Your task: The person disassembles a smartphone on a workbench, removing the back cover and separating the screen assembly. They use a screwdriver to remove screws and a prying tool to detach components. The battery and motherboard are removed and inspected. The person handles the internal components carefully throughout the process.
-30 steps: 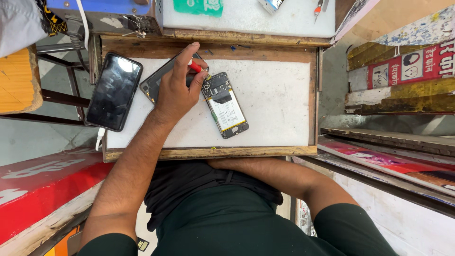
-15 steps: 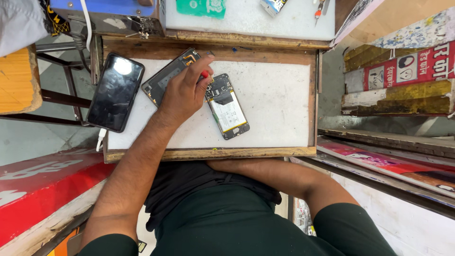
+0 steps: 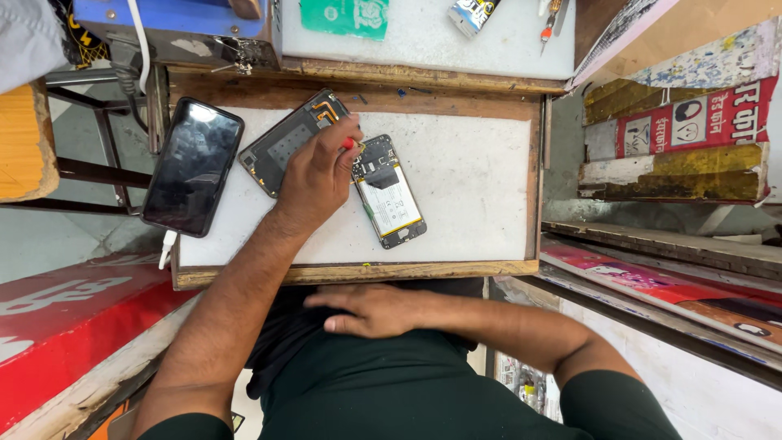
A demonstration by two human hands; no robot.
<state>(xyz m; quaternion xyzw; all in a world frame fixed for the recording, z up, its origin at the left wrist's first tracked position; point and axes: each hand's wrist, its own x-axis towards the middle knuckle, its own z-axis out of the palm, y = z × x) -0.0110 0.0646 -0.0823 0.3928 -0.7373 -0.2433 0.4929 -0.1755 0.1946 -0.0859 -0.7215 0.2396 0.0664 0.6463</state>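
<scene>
White worktop (image 3: 472, 204) in a wooden frame fills the middle of the head view, and every place below is told from it. Near its centre lies an opened phone (image 3: 388, 191), back off, its pale battery and dark circuit board showing, tilted a little. Just beside that phone, toward the worktop's far left corner, lies a dark back cover (image 3: 285, 147) with an orange flex strip at its upper end. The left hand (image 3: 316, 175) rests on the worktop between these 2 parts, covering the cover's near end; its fingers are curled shut around a small red-handled tool (image 3: 349, 143), whose tip meets the top edge of the opened phone. The right hand (image 3: 371, 310) is off the worktop, below its near wooden edge, lying flat and loosely open against a dark green shirt, holding nothing. Overhanging the worktop's left edge is 1 black phone (image 3: 193, 167), screen up, with a white cable (image 3: 165, 247) at its near end.
</scene>
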